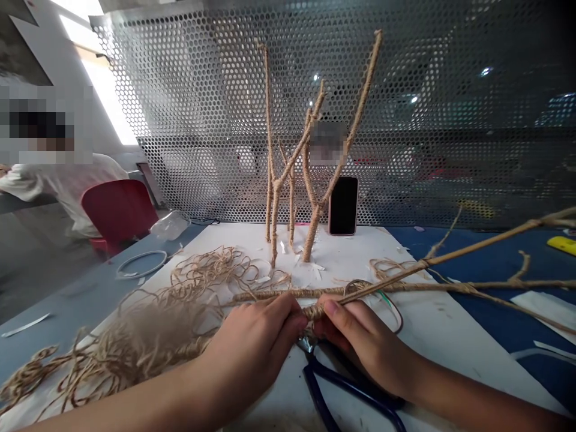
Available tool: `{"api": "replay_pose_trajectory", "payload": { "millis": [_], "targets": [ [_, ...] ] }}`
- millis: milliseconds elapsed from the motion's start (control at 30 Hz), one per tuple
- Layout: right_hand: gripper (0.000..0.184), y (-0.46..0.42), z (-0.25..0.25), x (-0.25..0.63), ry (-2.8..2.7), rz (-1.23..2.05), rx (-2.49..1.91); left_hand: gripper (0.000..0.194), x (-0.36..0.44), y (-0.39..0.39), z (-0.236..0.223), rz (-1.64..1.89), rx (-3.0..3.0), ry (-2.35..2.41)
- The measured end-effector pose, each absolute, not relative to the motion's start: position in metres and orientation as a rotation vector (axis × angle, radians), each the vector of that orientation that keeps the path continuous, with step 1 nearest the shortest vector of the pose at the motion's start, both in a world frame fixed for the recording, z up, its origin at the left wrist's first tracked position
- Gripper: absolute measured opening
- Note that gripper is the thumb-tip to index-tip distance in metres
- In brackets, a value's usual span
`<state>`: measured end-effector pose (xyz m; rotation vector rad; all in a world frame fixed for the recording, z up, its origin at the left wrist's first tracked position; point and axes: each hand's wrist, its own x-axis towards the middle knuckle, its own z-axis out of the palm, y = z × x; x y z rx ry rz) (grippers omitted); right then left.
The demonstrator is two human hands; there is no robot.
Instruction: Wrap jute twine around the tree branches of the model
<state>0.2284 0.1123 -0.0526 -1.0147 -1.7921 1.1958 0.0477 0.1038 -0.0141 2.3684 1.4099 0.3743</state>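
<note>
Between my hands lies a thin branch (396,275) whose near end is wrapped in twine (314,312). My left hand (263,336) is closed round that wrapped end, thumb and fingers pressed together. Just to the right, my right hand (360,330) pinches the branch where the wrapping meets bare wood. The branch slants up toward the right edge. Blue-handled pliers (315,378) rest below my hands, their jaws partly covered. Behind, a second branch (405,288), partly wrapped with twine, lies across the white board (432,336).
Loose twine (211,273) is heaped at the left. Several twine-wrapped branches (310,234) stand upright behind, near a phone (343,206) against a perforated metal screen (202,120). A white ring (141,264) and crumpled plastic (171,225) sit at left. A person sits on a red chair (119,210).
</note>
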Motion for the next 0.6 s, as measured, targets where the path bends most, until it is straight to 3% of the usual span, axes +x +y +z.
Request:
{"api": "replay_pose_trajectory", "payload": {
  "millis": [200,367,600],
  "targets": [
    [0.035,0.114,-0.051,0.229,-1.71,1.425,-0.951,0.007,0.047,0.106,-0.022,0.561,2.354,1.38],
    [0.042,0.116,-0.052,0.228,-1.668,1.444,-1.031,0.007,0.046,0.11,-0.026,0.655,2.348,1.348],
    [0.039,0.117,-0.058,0.228,-1.587,1.384,-1.057,0.006,0.044,0.109,-0.027,0.683,2.355,1.405]
  ]
}}
